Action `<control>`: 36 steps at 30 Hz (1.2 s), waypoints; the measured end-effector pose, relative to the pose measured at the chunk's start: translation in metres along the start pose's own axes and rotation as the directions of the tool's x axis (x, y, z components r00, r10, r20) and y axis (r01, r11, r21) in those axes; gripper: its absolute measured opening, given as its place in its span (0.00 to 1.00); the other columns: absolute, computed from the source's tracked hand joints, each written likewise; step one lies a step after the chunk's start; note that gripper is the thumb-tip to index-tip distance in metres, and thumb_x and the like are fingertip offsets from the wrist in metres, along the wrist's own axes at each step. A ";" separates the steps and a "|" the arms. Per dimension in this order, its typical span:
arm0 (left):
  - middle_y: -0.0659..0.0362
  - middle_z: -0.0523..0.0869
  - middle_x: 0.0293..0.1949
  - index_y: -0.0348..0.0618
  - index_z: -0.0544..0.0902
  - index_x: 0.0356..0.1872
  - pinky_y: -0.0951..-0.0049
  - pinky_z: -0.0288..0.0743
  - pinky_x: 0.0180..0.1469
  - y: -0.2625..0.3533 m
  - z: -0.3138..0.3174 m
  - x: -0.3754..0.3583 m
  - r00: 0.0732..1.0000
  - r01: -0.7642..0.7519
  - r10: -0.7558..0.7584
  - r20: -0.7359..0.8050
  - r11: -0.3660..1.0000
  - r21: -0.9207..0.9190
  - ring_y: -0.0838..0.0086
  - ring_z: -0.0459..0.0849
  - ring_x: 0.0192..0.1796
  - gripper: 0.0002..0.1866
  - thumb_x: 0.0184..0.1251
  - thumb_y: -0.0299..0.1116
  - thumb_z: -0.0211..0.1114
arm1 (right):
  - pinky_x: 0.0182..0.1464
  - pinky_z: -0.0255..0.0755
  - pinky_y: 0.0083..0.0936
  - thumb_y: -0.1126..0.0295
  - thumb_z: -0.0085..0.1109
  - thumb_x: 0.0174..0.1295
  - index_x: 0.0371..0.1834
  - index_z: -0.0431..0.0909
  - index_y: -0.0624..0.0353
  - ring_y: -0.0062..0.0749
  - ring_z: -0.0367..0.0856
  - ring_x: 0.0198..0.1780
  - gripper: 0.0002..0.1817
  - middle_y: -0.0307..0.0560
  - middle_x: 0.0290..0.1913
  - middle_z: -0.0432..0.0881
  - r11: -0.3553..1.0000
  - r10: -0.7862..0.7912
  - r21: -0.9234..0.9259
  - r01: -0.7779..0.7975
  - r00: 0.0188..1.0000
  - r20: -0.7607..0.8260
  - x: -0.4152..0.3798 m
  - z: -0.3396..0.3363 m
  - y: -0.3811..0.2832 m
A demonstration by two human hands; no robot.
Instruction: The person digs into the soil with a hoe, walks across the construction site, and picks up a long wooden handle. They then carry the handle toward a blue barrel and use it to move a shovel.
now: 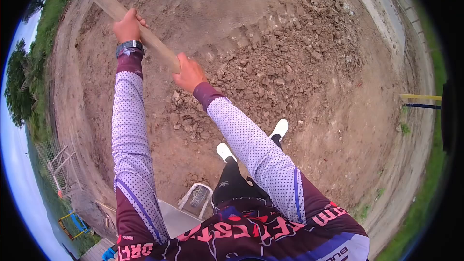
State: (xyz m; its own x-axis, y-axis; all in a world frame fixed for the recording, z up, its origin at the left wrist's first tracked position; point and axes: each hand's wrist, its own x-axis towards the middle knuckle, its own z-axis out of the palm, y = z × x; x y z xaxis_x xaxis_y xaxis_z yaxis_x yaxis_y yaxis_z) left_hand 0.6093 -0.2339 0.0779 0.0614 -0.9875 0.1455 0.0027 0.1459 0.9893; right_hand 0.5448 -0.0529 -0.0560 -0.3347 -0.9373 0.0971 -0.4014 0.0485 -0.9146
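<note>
Both my hands grip a long wooden handle (104, 1) that runs from the upper left down toward the centre. My left hand (127, 26), with a dark watch at the wrist, holds it higher up. My right hand (189, 73) grips its lower end. The tool's head is out of view beyond the top left. Below the hands lies a patch of broken, clumpy soil (285, 63) on bare brown ground. My white shoes (280, 128) stand on the dirt just below that patch.
A pale concrete strip (382, 14) runs along the upper right, with grass beyond it. A yellow and a dark bar (421, 97) stick in from the right. A small white frame (195, 195) lies on the ground behind my feet. Wire fencing and trees stand at left.
</note>
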 end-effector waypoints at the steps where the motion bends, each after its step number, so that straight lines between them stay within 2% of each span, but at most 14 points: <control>1: 0.54 0.78 0.19 0.31 0.76 0.28 0.66 0.76 0.18 -0.050 0.010 -0.028 0.995 0.098 -0.098 -0.014 0.995 -0.024 0.68 0.78 0.15 0.08 0.59 0.27 0.62 | 0.43 0.76 0.54 0.65 0.65 0.55 0.50 0.67 0.55 0.65 0.84 0.39 0.22 0.64 0.34 0.84 0.998 0.060 -0.018 -0.059 0.998 0.019 -0.026 0.007 0.044; 4: 0.54 0.79 0.19 0.31 0.76 0.29 0.66 0.75 0.17 -0.260 0.016 -0.164 0.899 0.438 -0.438 -0.022 0.895 0.086 0.67 0.79 0.15 0.08 0.59 0.27 0.63 | 0.45 0.76 0.55 0.69 0.65 0.53 0.53 0.68 0.59 0.67 0.83 0.42 0.24 0.69 0.38 0.83 0.899 0.437 -0.094 -0.427 0.887 0.149 -0.176 0.006 0.169; 6: 0.54 0.80 0.19 0.32 0.77 0.29 0.62 0.77 0.21 -0.379 0.003 -0.304 0.606 0.739 -0.789 0.099 0.605 0.296 0.64 0.80 0.17 0.11 0.61 0.32 0.64 | 0.48 0.76 0.55 0.69 0.65 0.53 0.54 0.68 0.63 0.68 0.83 0.44 0.25 0.70 0.39 0.83 0.723 0.691 -0.203 -0.660 0.692 0.208 -0.301 -0.017 0.204; 7: 0.55 0.79 0.21 0.35 0.77 0.31 0.61 0.78 0.24 -0.390 0.002 -0.369 0.382 0.875 -0.916 0.123 0.402 0.269 0.64 0.80 0.19 0.11 0.62 0.34 0.64 | 0.47 0.77 0.55 0.68 0.64 0.53 0.51 0.68 0.63 0.66 0.84 0.43 0.23 0.72 0.36 0.84 0.674 0.726 -0.369 -0.640 0.665 0.175 -0.349 -0.041 0.203; 9: 0.58 0.75 0.24 0.42 0.75 0.35 0.63 0.77 0.29 -0.384 0.003 -0.468 0.178 0.984 -0.974 0.138 0.178 -0.012 0.68 0.76 0.24 0.10 0.64 0.37 0.62 | 0.44 0.80 0.52 0.67 0.65 0.52 0.46 0.68 0.61 0.62 0.86 0.39 0.21 0.66 0.35 0.85 0.579 0.780 -0.576 -0.577 0.598 0.184 -0.403 -0.112 0.191; 12: 0.59 0.74 0.24 0.45 0.74 0.34 0.62 0.77 0.33 -0.354 -0.021 -0.563 0.058 0.986 -0.977 0.206 0.023 -0.166 0.68 0.76 0.25 0.09 0.63 0.38 0.61 | 0.39 0.80 0.51 0.65 0.66 0.51 0.44 0.68 0.58 0.59 0.86 0.36 0.20 0.59 0.37 0.85 0.561 0.751 -0.679 -0.473 0.635 0.179 -0.475 -0.161 0.155; 16: 0.58 0.75 0.24 0.43 0.74 0.31 0.60 0.80 0.30 -0.324 -0.051 -0.568 -0.025 0.986 -0.962 0.272 -0.069 -0.153 0.66 0.77 0.23 0.08 0.62 0.35 0.60 | 0.40 0.79 0.50 0.63 0.67 0.50 0.42 0.69 0.57 0.57 0.86 0.37 0.20 0.58 0.37 0.85 0.552 0.723 -0.692 -0.465 0.680 0.120 -0.504 -0.150 0.124; 17: 0.58 0.75 0.24 0.43 0.74 0.31 0.60 0.80 0.30 -0.320 -0.059 -0.563 -0.009 0.984 -0.963 0.269 -0.056 -0.170 0.66 0.77 0.23 0.08 0.62 0.35 0.60 | 0.40 0.79 0.50 0.63 0.67 0.50 0.42 0.69 0.57 0.57 0.86 0.37 0.20 0.58 0.37 0.85 0.565 0.711 -0.693 -0.448 0.690 0.133 -0.506 -0.143 0.120; 23: 0.57 0.78 0.22 0.38 0.77 0.29 0.64 0.78 0.27 -0.239 -0.100 -0.425 0.469 0.862 -0.871 0.149 0.414 -0.292 0.67 0.79 0.22 0.06 0.60 0.30 0.61 | 0.42 0.79 0.47 0.63 0.68 0.51 0.55 0.71 0.57 0.56 0.85 0.39 0.28 0.57 0.41 0.85 0.843 0.281 -0.512 -0.165 0.947 0.157 -0.439 -0.067 0.147; 26: 0.57 0.77 0.22 0.35 0.77 0.30 0.66 0.76 0.25 -0.149 -0.129 -0.319 0.778 0.610 -0.625 0.063 0.728 -0.311 0.68 0.78 0.20 0.05 0.58 0.26 0.60 | 0.42 0.78 0.49 0.65 0.67 0.52 0.57 0.70 0.54 0.60 0.84 0.40 0.28 0.60 0.41 0.84 0.938 0.162 -0.327 -0.113 0.979 0.127 -0.337 0.002 0.114; 28: 0.57 0.78 0.23 0.35 0.76 0.31 0.68 0.76 0.23 -0.088 -0.153 -0.233 0.904 0.410 -0.427 0.001 0.866 -0.287 0.69 0.79 0.20 0.05 0.58 0.25 0.62 | 0.41 0.76 0.52 0.66 0.65 0.55 0.54 0.69 0.55 0.65 0.83 0.40 0.24 0.64 0.37 0.84 0.984 0.040 -0.176 -0.014 0.989 0.145 -0.251 0.040 0.054; 30: 0.57 0.78 0.23 0.35 0.76 0.32 0.70 0.75 0.22 -0.012 -0.177 -0.149 0.984 0.151 -0.166 -0.060 0.968 -0.203 0.71 0.79 0.18 0.08 0.58 0.26 0.67 | 0.41 0.76 0.54 0.66 0.63 0.58 0.52 0.69 0.56 0.65 0.83 0.39 0.21 0.65 0.38 0.84 0.994 -0.068 -0.077 0.080 0.987 0.144 -0.176 0.066 -0.022; 33: 0.56 0.79 0.22 0.32 0.76 0.30 0.68 0.76 0.21 0.086 -0.206 -0.053 0.985 -0.141 0.133 -0.114 0.988 -0.068 0.70 0.79 0.18 0.09 0.60 0.26 0.67 | 0.40 0.77 0.56 0.68 0.64 0.55 0.49 0.65 0.57 0.65 0.84 0.37 0.22 0.65 0.33 0.84 0.981 -0.193 0.017 0.192 0.970 0.150 -0.094 0.093 -0.121; 36: 0.54 0.79 0.21 0.32 0.77 0.28 0.68 0.77 0.20 0.102 -0.232 0.014 0.977 -0.136 0.139 -0.160 0.990 0.031 0.69 0.80 0.18 0.07 0.59 0.26 0.65 | 0.41 0.77 0.56 0.68 0.64 0.54 0.49 0.65 0.57 0.66 0.84 0.38 0.22 0.65 0.33 0.84 0.974 -0.224 0.059 0.218 0.965 0.135 -0.054 0.121 -0.151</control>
State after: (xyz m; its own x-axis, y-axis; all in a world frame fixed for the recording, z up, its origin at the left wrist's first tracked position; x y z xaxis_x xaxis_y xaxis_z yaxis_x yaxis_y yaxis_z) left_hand 0.8418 -0.2191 0.1779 0.2204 -0.9349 0.2782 -0.0364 0.2771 0.9601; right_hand 0.7267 -0.0515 0.0294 -0.1184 -0.9621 0.2456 -0.4137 -0.1770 -0.8930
